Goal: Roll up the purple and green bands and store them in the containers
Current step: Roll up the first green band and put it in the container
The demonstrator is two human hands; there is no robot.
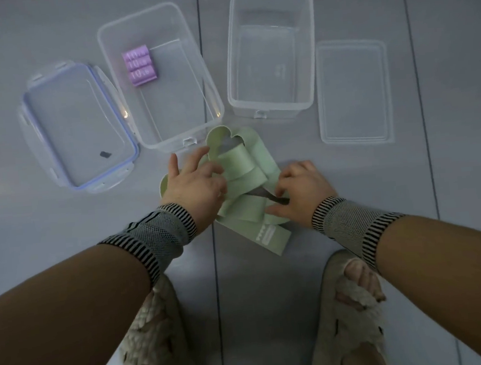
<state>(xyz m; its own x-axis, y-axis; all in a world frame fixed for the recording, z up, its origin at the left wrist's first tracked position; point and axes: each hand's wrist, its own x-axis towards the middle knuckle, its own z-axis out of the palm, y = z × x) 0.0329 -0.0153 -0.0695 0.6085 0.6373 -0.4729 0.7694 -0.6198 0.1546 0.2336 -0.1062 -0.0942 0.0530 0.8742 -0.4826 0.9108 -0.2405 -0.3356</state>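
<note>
Farthest left on the grey floor [270,280] lies a clear lid with a blue seal [78,127] and clip tabs around its edge, flat, with a small dark mark near its near end. Just beside it on the right stands an open clear container [196,79], set at a slight angle; three rolled purple bands [139,65] sit side by side in its far left corner, touching one another, pale lettering on their tops.

In front of that container, a loose heap of green bands [239,165] lies tangled on the floor, some loops standing on edge, one flat end with white print pointing back toward the person. The left hand [194,183] rests on the left part of the heap, its fingers [202,155] spread and bent over a loop; I cannot tell whether they actually pinch it. The right hand [303,187] is on the right side of the heap, fingers curled down and the thumb pinching a green strip near a dark gap in the pile. Both wrists wear grey knitted wrist supports [157,238] with striped edges.

Beyond the heap to the right stands a second open clear container [307,61], nothing visible inside. Farthest right lies a plain clear lid [353,91], flat, just beside that container. At the bottom, two feet in fuzzy beige slippers [350,314] stand on either side of a floor seam.
</note>
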